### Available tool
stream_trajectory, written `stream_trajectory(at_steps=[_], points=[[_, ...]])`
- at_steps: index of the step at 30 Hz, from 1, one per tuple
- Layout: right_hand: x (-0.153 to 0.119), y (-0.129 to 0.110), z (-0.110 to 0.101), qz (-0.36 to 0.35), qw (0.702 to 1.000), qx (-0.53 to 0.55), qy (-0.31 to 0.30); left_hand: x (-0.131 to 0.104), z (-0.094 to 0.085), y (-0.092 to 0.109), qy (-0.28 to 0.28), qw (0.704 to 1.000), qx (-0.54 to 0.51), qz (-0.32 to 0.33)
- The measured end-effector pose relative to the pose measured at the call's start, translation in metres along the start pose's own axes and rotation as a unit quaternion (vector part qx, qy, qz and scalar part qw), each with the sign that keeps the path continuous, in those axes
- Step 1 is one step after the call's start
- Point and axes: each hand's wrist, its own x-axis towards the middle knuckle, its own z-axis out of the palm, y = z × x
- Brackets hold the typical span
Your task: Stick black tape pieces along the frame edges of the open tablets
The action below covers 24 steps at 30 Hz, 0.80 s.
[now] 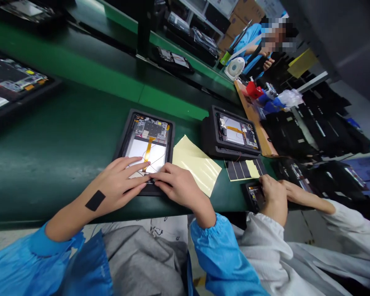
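Observation:
An opened tablet-like device (160,150) lies in a black foam tray (172,137) on the green bench, showing a circuit board, white battery area, orange ribbon and thin wires. My left hand (120,183) rests palm down over its lower left part, fingers spread, with a black patch (95,200) stuck near the wrist. At the lower edge of the device, my right hand (179,185) has its thumb and index finger pressed together beside the left fingertips. Whatever they pinch is too small to make out. A pale yellow sheet (199,164) lies just right of the tray.
Stacked foam trays (211,137) holding another open device stand to the right. Near them lies a sheet of black strips (242,169). A neighbour's hands (274,193) work on a device at the right. More devices sit at the far left and on the back shelf.

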Motion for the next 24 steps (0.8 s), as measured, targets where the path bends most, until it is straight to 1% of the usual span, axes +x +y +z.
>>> stream_trajectory(at_steps=[2, 5, 8, 11, 14, 16, 20, 24], points=[[0.003, -0.002, 0.003, 0.035, 0.999, 0.011, 0.005, 0.0, 0.0, 0.0, -0.002, 1.0, -0.017, -0.01], [0.004, -0.005, 0.007, 0.094, 0.992, 0.075, 0.041, -0.001, 0.001, 0.001, -0.009, 0.999, -0.037, -0.026], [0.004, -0.008, 0.014, 0.119, 0.984, 0.105, 0.078, -0.002, 0.002, 0.001, -0.004, 0.999, -0.031, -0.024], [0.003, -0.01, 0.022, 0.114, 0.984, 0.092, 0.098, -0.003, 0.003, 0.001, -0.003, 0.999, -0.031, -0.023], [0.0, -0.01, 0.028, 0.081, 0.989, 0.055, 0.115, -0.004, 0.004, 0.001, -0.003, 0.999, -0.043, -0.031], [-0.002, -0.01, 0.031, 0.069, 0.987, 0.041, 0.138, -0.004, 0.003, 0.001, 0.001, 0.999, -0.041, -0.03], [-0.005, -0.012, 0.038, 0.078, 0.978, 0.052, 0.187, -0.004, 0.002, 0.001, -0.007, 0.999, -0.028, -0.028], [-0.006, -0.014, 0.04, 0.098, 0.978, 0.036, 0.182, -0.005, 0.001, 0.001, -0.023, 0.998, -0.033, -0.039]])
